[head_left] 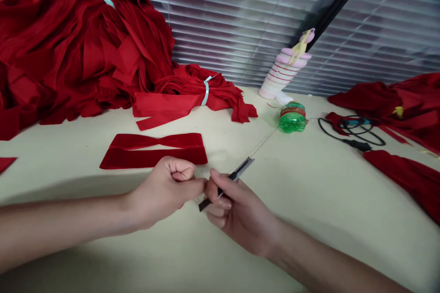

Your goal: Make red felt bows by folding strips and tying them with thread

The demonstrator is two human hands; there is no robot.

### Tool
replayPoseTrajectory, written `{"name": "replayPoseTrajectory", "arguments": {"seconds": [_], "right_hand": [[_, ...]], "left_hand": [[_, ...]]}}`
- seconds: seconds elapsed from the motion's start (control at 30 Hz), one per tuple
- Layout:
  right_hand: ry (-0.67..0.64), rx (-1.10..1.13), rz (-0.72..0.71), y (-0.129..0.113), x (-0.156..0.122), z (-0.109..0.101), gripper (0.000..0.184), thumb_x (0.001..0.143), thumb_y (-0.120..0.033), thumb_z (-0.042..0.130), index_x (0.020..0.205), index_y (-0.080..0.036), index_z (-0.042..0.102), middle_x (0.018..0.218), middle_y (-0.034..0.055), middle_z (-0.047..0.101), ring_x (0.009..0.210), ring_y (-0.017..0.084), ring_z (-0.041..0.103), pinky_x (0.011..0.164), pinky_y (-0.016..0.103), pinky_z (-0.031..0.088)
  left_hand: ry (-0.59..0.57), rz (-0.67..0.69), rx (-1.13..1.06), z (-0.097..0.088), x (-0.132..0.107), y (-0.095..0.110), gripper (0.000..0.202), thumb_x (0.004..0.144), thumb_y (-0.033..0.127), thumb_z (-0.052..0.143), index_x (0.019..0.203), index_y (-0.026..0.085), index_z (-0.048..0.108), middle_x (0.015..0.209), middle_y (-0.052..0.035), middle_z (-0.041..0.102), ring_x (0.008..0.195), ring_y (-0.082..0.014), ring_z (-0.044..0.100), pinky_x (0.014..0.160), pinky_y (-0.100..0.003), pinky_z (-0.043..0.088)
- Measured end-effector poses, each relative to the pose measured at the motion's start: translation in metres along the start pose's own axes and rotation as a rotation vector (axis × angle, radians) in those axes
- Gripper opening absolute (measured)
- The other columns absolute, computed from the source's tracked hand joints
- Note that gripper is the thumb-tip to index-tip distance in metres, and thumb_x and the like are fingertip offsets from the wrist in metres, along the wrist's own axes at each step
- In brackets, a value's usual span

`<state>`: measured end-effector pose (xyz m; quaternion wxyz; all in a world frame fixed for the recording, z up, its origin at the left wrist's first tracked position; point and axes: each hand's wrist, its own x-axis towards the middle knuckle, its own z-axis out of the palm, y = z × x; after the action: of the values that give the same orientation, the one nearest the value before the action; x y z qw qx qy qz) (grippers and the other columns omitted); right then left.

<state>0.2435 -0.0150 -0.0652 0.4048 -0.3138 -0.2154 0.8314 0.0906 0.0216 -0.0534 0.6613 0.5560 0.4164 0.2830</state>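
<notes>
My right hand [237, 213] is closed around a slim craft knife [237, 175], which slants up to the right. Touching it at the fingertips, my left hand [168, 187] is closed in a pinch on a thin thread [263, 143]. That thread runs taut from a green plastic holder [293, 121] with reddish bands down to my hands. Its end at the left fingers is mostly hidden. Just behind my left hand, a red fabric bow piece [154, 158] lies flat on the table, one strip gathered at its middle.
A big heap of red fabric strips [75, 55] and a smaller tied bundle [192, 91] fill the back left. A pastel cylinder [283, 73] leans near the blinds [220, 23]. A black cable [357, 135] and more red fabric [405, 178] lie on the right.
</notes>
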Motion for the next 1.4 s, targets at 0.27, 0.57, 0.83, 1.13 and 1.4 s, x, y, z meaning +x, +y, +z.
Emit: {"name": "replayPoseTrajectory", "arguments": {"seconds": [0.27, 0.57, 0.83, 1.13, 1.4], "right_hand": [[-0.074, -0.009, -0.003, -0.001, 0.002, -0.003, 0.034, 0.082, -0.033, 0.061, 0.055, -0.014, 0.054, 0.047, -0.0077, 0.023, 0.045, 0.006, 0.015, 0.043, 0.018, 0.016], [-0.166, 0.047, -0.021, -0.002, 0.005, -0.009, 0.038, 0.077, -0.025, 0.057, 0.043, -0.014, 0.043, 0.045, -0.0057, 0.024, 0.043, 0.007, 0.018, 0.043, 0.021, 0.017], [-0.336, 0.06, -0.07, -0.005, 0.009, -0.013, 0.038, 0.075, -0.021, 0.048, 0.039, -0.015, 0.034, 0.043, -0.0033, 0.027, 0.045, 0.008, 0.026, 0.045, 0.023, 0.02], [-0.116, -0.163, -0.071, 0.003, 0.0, 0.001, 0.043, 0.082, -0.039, 0.055, 0.049, -0.017, 0.038, 0.05, -0.0041, 0.032, 0.051, 0.009, 0.03, 0.051, 0.025, 0.023], [-0.277, -0.568, -0.07, -0.001, -0.006, 0.001, 0.043, 0.088, -0.042, 0.051, 0.054, -0.015, 0.051, 0.055, -0.0027, 0.044, 0.057, 0.008, 0.041, 0.059, 0.023, 0.032]], "left_hand": [[0.043, 0.186, 0.116, 0.004, 0.003, -0.003, 0.041, 0.064, 0.006, 0.048, 0.052, 0.019, 0.011, 0.05, 0.0068, 0.013, 0.048, -0.0053, 0.013, 0.043, -0.024, 0.012], [0.001, 0.207, 0.051, 0.005, 0.007, -0.003, 0.037, 0.061, 0.002, 0.042, 0.05, 0.02, 0.012, 0.049, 0.008, 0.01, 0.047, -0.0045, 0.012, 0.04, -0.022, 0.01], [-0.049, 0.12, -0.026, 0.004, 0.005, -0.003, 0.038, 0.062, 0.002, 0.043, 0.05, 0.02, 0.012, 0.048, 0.0085, 0.01, 0.045, -0.0041, 0.013, 0.04, -0.022, 0.01], [0.103, 0.19, 0.056, 0.001, 0.01, -0.007, 0.041, 0.065, 0.003, 0.047, 0.052, 0.02, 0.012, 0.049, 0.0085, 0.012, 0.046, -0.0042, 0.013, 0.04, -0.021, 0.012], [0.04, 0.262, 0.186, 0.006, 0.007, 0.0, 0.039, 0.061, -0.004, 0.042, 0.053, 0.019, 0.011, 0.049, 0.0082, 0.01, 0.047, -0.0047, 0.01, 0.039, -0.021, 0.009]]}}
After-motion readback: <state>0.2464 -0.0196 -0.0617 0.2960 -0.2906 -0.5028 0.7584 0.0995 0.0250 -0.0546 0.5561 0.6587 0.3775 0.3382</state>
